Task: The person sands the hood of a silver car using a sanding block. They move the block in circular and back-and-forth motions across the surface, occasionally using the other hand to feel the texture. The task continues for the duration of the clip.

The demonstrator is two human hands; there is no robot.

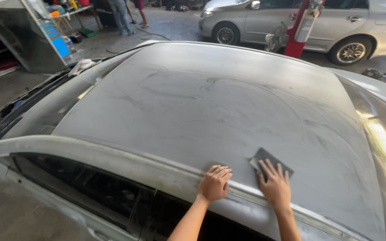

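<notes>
R hand [275,187] flat, pressing sanding sheet [270,161] on car roof [211,107] | L hand [214,183] bracing, prob. empty | keep pressure even, overlap strokes

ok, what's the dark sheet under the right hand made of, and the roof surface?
Dark sheet: thin, flexible, matt grey-black; looks like abrasive paper, though grit is too fine to see. Right hand presses it flat. Car roof: probably sheet metal with dull, sanded grey paint or primer; swirl marks and no gloss. Left hand rests bare at the roof edge.
</notes>
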